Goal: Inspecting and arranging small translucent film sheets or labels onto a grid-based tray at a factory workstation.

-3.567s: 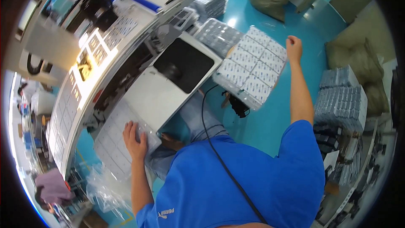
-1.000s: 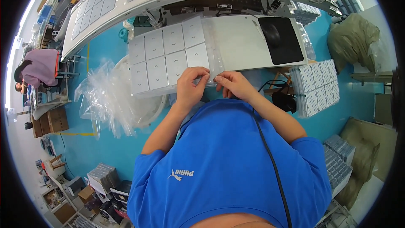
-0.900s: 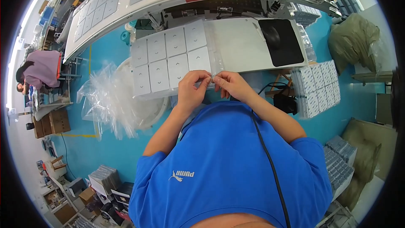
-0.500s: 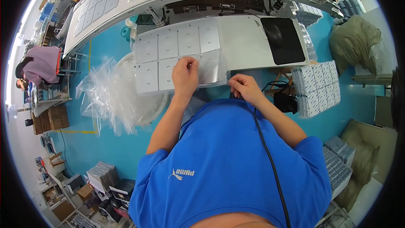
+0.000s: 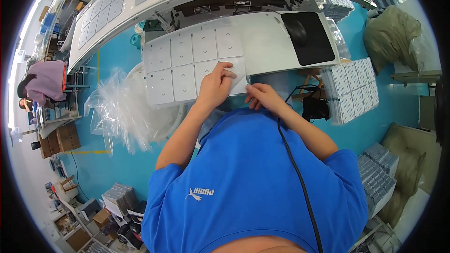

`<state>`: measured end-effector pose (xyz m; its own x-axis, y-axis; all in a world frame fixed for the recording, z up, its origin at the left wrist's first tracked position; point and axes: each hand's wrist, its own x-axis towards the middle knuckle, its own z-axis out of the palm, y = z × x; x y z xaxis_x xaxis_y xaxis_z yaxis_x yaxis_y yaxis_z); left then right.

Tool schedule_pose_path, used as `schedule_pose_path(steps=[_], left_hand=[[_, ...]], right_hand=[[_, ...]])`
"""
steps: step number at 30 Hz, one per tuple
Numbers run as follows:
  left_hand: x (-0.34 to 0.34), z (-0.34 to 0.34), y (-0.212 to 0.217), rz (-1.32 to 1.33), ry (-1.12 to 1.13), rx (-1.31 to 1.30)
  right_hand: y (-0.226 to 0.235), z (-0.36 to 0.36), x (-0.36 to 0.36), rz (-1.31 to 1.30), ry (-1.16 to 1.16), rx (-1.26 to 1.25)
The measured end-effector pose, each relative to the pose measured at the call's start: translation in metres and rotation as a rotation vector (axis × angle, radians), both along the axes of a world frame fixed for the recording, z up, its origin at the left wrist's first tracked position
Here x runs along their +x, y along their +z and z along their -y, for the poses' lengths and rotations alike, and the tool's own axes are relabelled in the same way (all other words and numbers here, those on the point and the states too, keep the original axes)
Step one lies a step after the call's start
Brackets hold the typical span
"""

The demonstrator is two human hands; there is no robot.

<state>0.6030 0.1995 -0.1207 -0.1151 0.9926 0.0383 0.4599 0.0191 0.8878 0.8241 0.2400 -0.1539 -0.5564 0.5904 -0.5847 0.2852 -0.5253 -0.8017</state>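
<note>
A pale sheet of several rounded rectangular panels (image 5: 182,47), each with a small dark mark, lies on the white table in front of me. Clear plastic film (image 5: 238,68) covers its right end and juts past its near right corner. My left hand (image 5: 216,84) rests on the near right part of the sheet, fingers bent and a little apart, hiding part of a panel. At the film's near right corner, my right hand (image 5: 265,97) pinches the film's edge between thumb and fingertips.
A black mouse (image 5: 296,33) sits on a black mouse pad (image 5: 309,49) at the table's right. Crumpled clear plastic (image 5: 122,112) fills a white round bin at left. Stacked patterned sheets (image 5: 354,91) stand at right. A raised bench (image 5: 140,14) crosses the far side. A black cable hangs over my shirt.
My left hand has shifted right along the sheet, its fingers loosening from a tighter curl. My right hand has moved slightly left at the film's corner. The whole view has shifted a little.
</note>
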Motion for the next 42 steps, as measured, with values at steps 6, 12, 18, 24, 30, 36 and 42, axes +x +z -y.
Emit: schedule_pose_path(steps=[6, 12, 18, 24, 30, 36, 42], left_hand=[[0.020, -0.023, 0.020, -0.459, -0.146, -0.126], [-0.032, -0.055, -0.010, -0.561, -0.020, 0.065], [-0.086, -0.076, -0.011, -0.634, 0.078, 0.125], [-0.094, -0.075, -0.015, -0.609, 0.135, 0.176], [-0.088, -0.068, -0.009, -0.607, 0.045, 0.126], [-0.094, -0.065, -0.016, -0.655, 0.034, 0.047], [-0.145, -0.084, -0.026, -0.750, 0.152, 0.145]], right_hand=[[-0.015, -0.001, -0.005, -0.027, 0.021, 0.121], [-0.024, -0.005, 0.003, -0.059, -0.061, 0.118], [-0.020, -0.011, 0.003, -0.055, -0.058, 0.102], [-0.001, -0.016, 0.002, 0.184, 0.051, 0.355], [0.021, -0.035, -0.044, 0.250, 0.079, 1.484], [-0.001, -0.037, -0.064, 0.570, 0.264, 1.378], [-0.005, -0.051, -0.071, 0.651, 0.299, 1.409]])
